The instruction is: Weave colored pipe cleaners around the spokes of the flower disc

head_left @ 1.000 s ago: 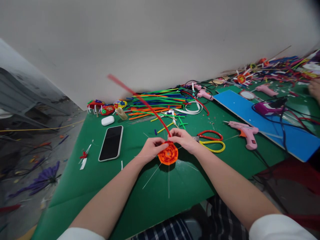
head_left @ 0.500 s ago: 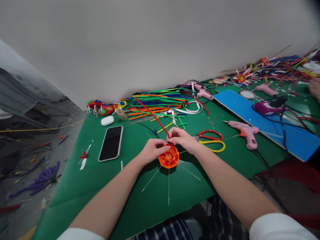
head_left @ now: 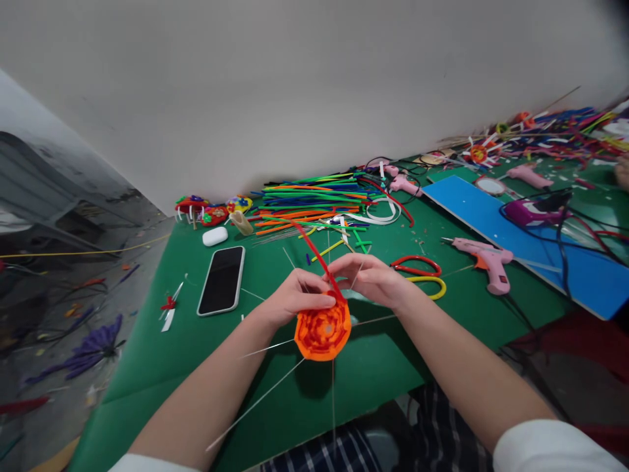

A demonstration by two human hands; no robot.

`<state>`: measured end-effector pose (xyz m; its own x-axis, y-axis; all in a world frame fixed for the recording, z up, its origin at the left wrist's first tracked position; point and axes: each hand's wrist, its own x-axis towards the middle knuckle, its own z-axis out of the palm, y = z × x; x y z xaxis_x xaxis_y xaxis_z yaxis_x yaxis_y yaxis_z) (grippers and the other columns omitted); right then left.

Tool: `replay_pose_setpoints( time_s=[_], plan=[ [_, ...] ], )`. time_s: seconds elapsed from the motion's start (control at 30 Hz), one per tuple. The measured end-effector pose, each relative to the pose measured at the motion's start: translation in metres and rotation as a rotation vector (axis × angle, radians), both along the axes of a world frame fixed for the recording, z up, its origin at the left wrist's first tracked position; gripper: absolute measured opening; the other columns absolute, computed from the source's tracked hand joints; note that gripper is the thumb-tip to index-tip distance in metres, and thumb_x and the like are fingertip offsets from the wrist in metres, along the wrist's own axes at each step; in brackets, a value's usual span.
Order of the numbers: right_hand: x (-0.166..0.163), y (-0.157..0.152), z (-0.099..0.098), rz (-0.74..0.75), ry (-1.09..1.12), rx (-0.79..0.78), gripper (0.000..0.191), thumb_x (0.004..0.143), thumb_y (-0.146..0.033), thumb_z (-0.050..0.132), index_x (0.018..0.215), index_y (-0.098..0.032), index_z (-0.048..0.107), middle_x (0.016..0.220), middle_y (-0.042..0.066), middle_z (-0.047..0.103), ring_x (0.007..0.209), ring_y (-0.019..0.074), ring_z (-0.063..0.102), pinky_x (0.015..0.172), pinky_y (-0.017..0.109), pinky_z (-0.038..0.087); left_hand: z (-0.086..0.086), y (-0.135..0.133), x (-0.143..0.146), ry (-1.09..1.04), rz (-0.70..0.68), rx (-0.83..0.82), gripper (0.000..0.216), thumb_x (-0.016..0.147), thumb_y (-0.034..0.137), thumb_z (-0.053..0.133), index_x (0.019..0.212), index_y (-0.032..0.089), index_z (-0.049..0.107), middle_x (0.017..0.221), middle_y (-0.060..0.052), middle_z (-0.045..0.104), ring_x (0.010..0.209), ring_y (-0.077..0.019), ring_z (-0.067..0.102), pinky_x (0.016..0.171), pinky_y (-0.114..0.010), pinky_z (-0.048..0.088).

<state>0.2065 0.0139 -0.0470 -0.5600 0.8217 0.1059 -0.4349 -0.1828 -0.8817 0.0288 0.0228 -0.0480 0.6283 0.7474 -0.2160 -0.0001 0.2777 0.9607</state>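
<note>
A round woven disc (head_left: 322, 333) of orange and red pipe cleaner is tilted up toward me, with thin stiff wires sticking out around it like spokes. My left hand (head_left: 299, 296) is closed on its upper left edge, thumb on the front and the other fingers mostly hidden behind. From the disc's top edge a red pipe cleaner (head_left: 314, 248) runs up and to the left. My right hand (head_left: 376, 278) is curled at the upper right of the disc, fingertips at the red pipe cleaner; its grip is partly hidden.
Scissors (head_left: 426, 280) and a pink glue gun (head_left: 486, 259) lie to the right, before a blue board (head_left: 521, 242). A phone (head_left: 221, 280) and a white case (head_left: 215, 236) lie left. Pipe cleaners (head_left: 314, 196) are piled at the back. Another person's hand (head_left: 622, 174) shows at far right.
The disc has come closer to me and tilted up, showing more of its face. The red pipe cleaner now bends near its far end. My right hand has shifted slightly right.
</note>
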Motion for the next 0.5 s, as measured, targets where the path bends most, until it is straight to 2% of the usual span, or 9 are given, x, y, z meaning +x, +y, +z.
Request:
replay_pose_setpoints(
  time_s=[0.2, 0.4, 0.5],
  plan=[
    [-0.006, 0.000, -0.002, -0.051, 0.016, -0.108, 0.015, 0.068, -0.029, 0.055, 0.077, -0.017, 0.057, 0.072, 0.001, 0.056, 0.068, 0.0110, 0.054, 0.063, 0.026, 0.042, 0.010, -0.008, 0.003, -0.034, -0.104, -0.129, 0.012, 0.049, 0.019, 0.068, 0.058, 0.012, 0.066, 0.053, -0.003, 0.061, 0.044, -0.0112, 0.053, 0.044, -0.021, 0.039],
    [-0.019, -0.007, -0.002, -0.034, -0.018, -0.153, 0.029, 0.075, -0.036, 0.046, 0.082, -0.013, 0.061, 0.072, 0.004, 0.057, 0.068, 0.0104, 0.053, 0.066, 0.024, 0.040, 0.013, -0.010, 0.005, -0.115, -0.225, -0.151, 0.011, 0.045, 0.019, 0.069, 0.056, 0.015, 0.067, 0.056, -0.003, 0.061, 0.046, -0.0114, 0.053, 0.045, -0.021, 0.041],
    [-0.022, -0.011, 0.002, -0.085, 0.057, -0.201, 0.020, 0.073, -0.031, 0.050, 0.076, -0.014, 0.061, 0.071, 0.002, 0.056, 0.066, 0.0083, 0.052, 0.063, 0.021, 0.039, 0.017, -0.013, 0.005, -0.090, -0.294, -0.172, 0.011, 0.048, 0.017, 0.067, 0.059, 0.015, 0.068, 0.056, -0.003, 0.062, 0.046, -0.0121, 0.054, 0.044, -0.021, 0.040]
  ],
)
